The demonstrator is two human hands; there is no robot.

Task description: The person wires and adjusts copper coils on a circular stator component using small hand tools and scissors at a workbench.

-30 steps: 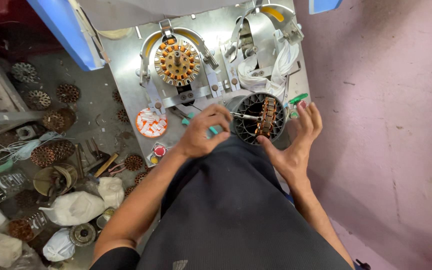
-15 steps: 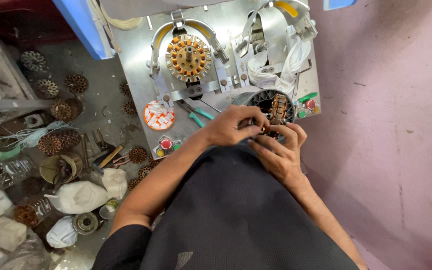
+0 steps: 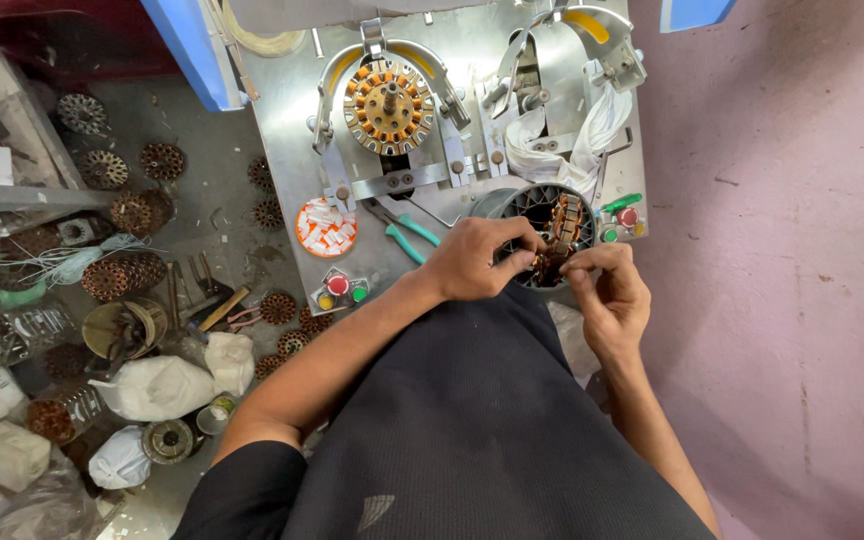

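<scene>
On the steel worktop [image 3: 292, 120], a round ribbed stator [image 3: 552, 232] with copper windings sits between the left hand [image 3: 477, 258] and right hand [image 3: 607, 295], both grips pinching its near rim.

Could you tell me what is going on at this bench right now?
A person is working with both bare hands on a round motor stator with copper windings, seated at the near right of a metal machine plate. The left hand grips its near rim while the right hand pinches at the windings. A second stator sits in a fixture further back, teal-handled pliers lie beside the left hand, and more stators litter the floor.
</scene>
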